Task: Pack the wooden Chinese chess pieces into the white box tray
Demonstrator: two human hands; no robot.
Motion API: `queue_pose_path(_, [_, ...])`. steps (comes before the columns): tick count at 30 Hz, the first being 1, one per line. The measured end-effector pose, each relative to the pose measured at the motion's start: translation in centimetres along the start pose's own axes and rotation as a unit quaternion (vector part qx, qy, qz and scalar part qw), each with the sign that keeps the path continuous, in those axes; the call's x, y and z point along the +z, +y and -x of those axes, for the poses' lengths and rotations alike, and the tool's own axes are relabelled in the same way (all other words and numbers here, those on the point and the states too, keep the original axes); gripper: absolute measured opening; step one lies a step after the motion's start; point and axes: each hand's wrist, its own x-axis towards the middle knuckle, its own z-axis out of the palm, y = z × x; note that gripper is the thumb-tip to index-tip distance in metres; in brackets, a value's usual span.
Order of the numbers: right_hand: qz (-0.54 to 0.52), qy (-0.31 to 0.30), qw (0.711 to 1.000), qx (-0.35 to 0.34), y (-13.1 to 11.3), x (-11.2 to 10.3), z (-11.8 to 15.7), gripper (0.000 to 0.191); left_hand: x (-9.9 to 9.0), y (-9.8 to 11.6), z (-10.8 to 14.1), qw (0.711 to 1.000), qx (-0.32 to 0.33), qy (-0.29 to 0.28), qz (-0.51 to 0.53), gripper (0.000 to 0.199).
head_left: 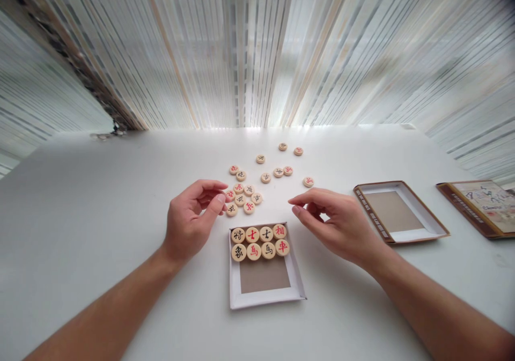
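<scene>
Xiangqi pieces, round wooden discs with red or black characters, lie on the white table. My left hand (193,216) hovers at the left edge of a cluster of pieces (240,200), thumb and fingers apart, with nothing seen in it; its fingertips partly cover a red piece (230,195). To the right of that cluster is my right hand (332,219), fingers loosely curled and thumb tip close to the index tip, no piece visible between them. Between my forearms sits a shallow white box (267,300), its far part holding two rows of upward-facing pieces (260,243).
More pieces (278,172) are scattered toward the back of the table (181,157). At the right stand a second shallow box with a brown rim (434,235) and a printed box lid (488,203). A striped curtain (257,50) hangs behind the far edge.
</scene>
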Motion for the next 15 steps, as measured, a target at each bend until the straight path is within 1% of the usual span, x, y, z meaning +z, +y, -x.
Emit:
queue_pose_path(2, [-0.018,-0.002,1.000,0.021,0.1,0.2,0.1,0.012,-0.1,0.0,0.0,1.000,0.000,-0.002,-0.002,0.013])
queue_pose_path(5, [-0.071,-0.002,0.995,0.076,0.3,0.6,0.1,0.011,-0.2,-0.1,-0.1,1.000,0.005,-0.006,-0.017,0.014])
queue_pose_path(8, [-0.105,0.004,0.988,0.112,0.4,1.0,-0.3,0.016,-0.3,-0.3,-0.4,0.999,0.007,-0.007,-0.047,0.018])
queue_pose_path(11, [-0.139,0.010,0.981,0.133,0.0,1.3,-1.5,0.023,-0.5,-0.7,-0.8,0.997,0.002,-0.010,-0.071,0.023])
queue_pose_path(15, [-0.193,0.010,0.969,0.153,-0.6,2.2,-4.0,0.027,-0.9,-1.0,-1.5,0.993,-0.005,-0.008,-0.115,0.025])
